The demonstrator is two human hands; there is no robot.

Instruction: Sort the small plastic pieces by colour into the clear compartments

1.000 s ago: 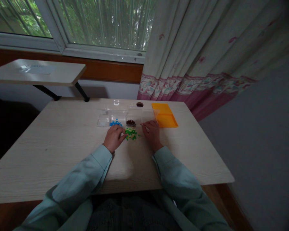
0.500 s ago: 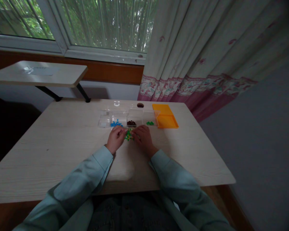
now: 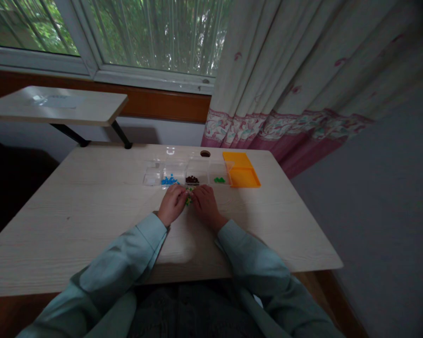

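Observation:
Between my two hands is a small green and yellow piece made of little toy bricks (image 3: 188,201), mostly covered by my fingers. My left hand (image 3: 172,203) is closed, its thumb and fingers pinching the piece from the left. From the right, my right hand (image 3: 205,203) grips it with bent fingers. Just beyond my fingertips stands a clear compartment box (image 3: 197,164). It holds loose blue bricks (image 3: 169,180) on the left, dark brown bricks (image 3: 192,180) in the middle and a few green bricks (image 3: 219,180) on the right.
An open orange case (image 3: 245,176) lies right of the clear box on the pale wooden table (image 3: 109,225). Behind it is a round hole (image 3: 205,153). A raised shelf (image 3: 91,105) on black legs stands back left. A curtain (image 3: 268,84) hangs behind.
My hands have come closer together around the green and yellow piece, covering more of it. The box and orange case stay put.

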